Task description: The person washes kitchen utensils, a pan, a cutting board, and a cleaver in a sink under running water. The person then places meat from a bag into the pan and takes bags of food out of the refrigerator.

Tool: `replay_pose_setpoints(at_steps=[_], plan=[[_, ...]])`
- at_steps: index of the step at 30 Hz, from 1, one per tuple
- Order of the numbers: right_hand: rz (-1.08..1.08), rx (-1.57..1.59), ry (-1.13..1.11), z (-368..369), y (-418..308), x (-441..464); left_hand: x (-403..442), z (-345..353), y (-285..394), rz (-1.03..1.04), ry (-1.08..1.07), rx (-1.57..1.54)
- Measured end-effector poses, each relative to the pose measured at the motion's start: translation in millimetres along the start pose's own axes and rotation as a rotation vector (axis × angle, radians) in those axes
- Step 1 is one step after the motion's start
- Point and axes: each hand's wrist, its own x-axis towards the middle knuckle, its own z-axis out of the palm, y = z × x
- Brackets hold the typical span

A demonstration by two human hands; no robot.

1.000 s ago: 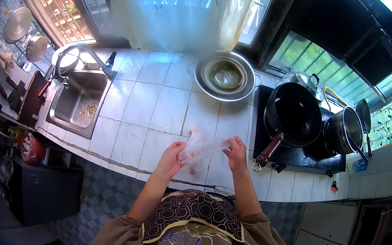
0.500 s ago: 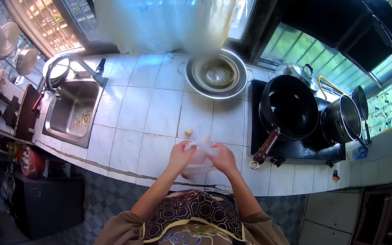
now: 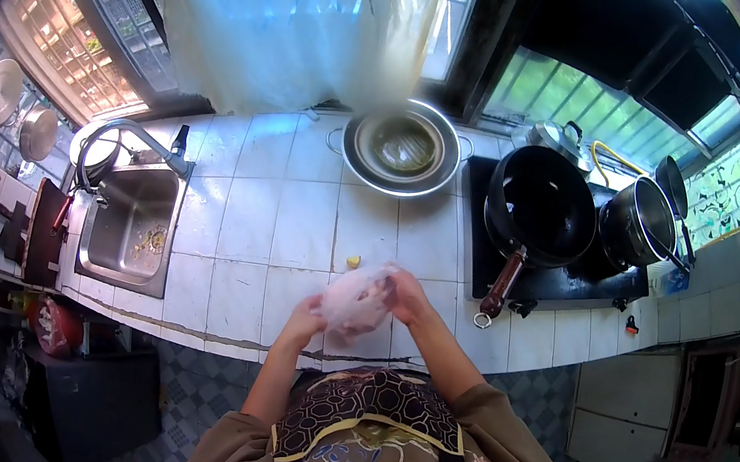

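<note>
A thin translucent plastic bag (image 3: pixel 359 298) is between my two hands above the front of the tiled counter. Something pinkish shows through it, but I cannot make out what. My left hand (image 3: pixel 307 319) grips the bag's lower left side with its fingers closed. On the upper right, my right hand (image 3: pixel 404 296) is closed on the bag as well, its fingertips partly behind the film. A small yellow piece (image 3: pixel 353 262) lies on the tiles just beyond the bag.
A wide metal basin (image 3: pixel 355 168) with a smaller bowl inside stands at the back. To the right, a black wok (image 3: pixel 544 203) and a pot (image 3: pixel 641 222) sit on the stove (image 3: pixel 476 218). The sink (image 3: pixel 122 277) is on the left, beside a cutting board (image 3: pixel 46 233).
The bag has been tilted and spread out sideways. My left hand has moved down and left, while my right hand stays higher, so the hands are farther apart.
</note>
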Motion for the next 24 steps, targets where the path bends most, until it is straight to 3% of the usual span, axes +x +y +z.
replay_pose_setpoints(at_steps=[2, 3, 5, 7, 9, 13, 16, 17, 19, 20, 21, 23, 24], plan=[[0.077, 0.134, 0.138, 39, -9, -13, -5, -8, -16, -0.103, -0.17, -0.284], [0.071, 0.131, 0.136, 38, -9, -12, -4, -13, -25, -0.097, -0.173, -0.284], [0.148, -0.207, -0.086, 36, -11, -18, -5, -20, -40, -0.213, -0.237, -0.504], [0.107, -0.338, -0.069, 46, -20, -28, 0, -20, -45, -0.119, -0.294, -0.507], [0.022, -0.21, -0.225, 62, -34, -40, 2, -4, -30, 0.024, -0.431, -0.782], [-0.013, -0.03, -0.159, 104, -72, -85, -8, 28, 14, 0.13, -0.687, -0.755], [0.034, 0.256, -0.668, 101, -94, -97, -20, 37, 49, 0.14, -0.668, -0.623], [0.009, 0.256, -0.665, 108, -102, -105, -28, 39, 58, 0.141, -0.689, -0.608], [-0.129, 0.056, -0.247, 127, -121, -128, -46, 48, 70, 0.241, -0.614, -0.825], [-0.2, -0.06, -0.435, 112, -125, -113, -54, 49, 74, 0.241, -0.631, -0.817], [-0.217, -0.063, -0.431, 112, -132, -117, -60, 49, 78, 0.235, -0.716, -0.855], [-0.495, -0.822, -0.158, 115, -144, -126, -62, 50, 75, 0.228, -0.819, -0.892], [-0.715, -1.123, 0.023, 113, -146, -127, -60, 51, 69, 0.296, -0.759, -0.811]])
